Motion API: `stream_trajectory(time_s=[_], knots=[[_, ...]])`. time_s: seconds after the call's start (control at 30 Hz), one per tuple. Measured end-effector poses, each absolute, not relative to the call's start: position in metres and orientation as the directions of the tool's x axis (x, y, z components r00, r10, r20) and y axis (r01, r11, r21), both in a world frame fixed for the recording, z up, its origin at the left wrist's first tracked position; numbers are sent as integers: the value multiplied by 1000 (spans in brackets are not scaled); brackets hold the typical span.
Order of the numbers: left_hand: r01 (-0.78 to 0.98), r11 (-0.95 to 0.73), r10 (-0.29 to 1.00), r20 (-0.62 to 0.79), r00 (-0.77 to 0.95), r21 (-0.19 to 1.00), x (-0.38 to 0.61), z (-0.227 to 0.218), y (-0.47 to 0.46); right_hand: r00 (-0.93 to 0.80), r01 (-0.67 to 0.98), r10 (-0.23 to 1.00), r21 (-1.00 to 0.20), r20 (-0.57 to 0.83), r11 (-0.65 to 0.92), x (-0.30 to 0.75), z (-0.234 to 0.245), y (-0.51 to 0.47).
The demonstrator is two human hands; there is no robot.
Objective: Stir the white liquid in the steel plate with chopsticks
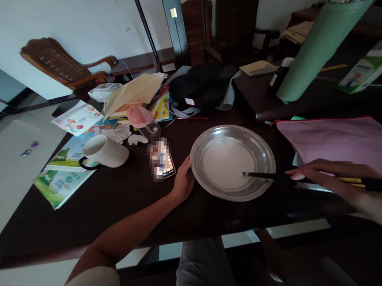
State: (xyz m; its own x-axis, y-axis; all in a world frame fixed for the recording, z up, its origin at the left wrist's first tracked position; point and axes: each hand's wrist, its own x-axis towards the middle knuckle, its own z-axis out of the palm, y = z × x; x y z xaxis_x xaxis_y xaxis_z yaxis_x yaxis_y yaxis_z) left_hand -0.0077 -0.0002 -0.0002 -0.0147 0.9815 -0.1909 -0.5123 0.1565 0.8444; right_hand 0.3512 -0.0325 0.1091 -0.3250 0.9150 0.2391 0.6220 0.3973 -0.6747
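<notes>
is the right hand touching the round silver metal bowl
Apart. The head view shows a strip of dark table between the right hand and the bowl's rim; only a slim black tool reaches over it.

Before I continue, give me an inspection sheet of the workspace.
Surface: dark glossy wooden table, crowded toward the back.
Job's things: round silver metal bowl with whitish contents; slim black and gold tool, tip over the bowl.
Clutter: white cylindrical mug with black handle, lit smartphone, pink-topped clear bottle, black fabric bag, flat pink pouch.
Hands: left hand against the bowl's rim; right hand holding the tool.
Cables: thin white line, probably a cable, by the carved brown wooden armchair.
Surroundings: white wall, tall green cylindrical flask.
</notes>
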Motion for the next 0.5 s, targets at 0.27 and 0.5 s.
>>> stream_trajectory(time_s=[0.27, 0.5], knots=[[-499, 170, 980, -197, -2, 850, -9, 1, 0, -372, 508, 893, -751, 252, 423, 289, 81, -26], [-500, 174, 980, -200, 3, 848, -10, -1, 0, -275, 577, 900, -690, 339, 436, 298, 83, -5]])
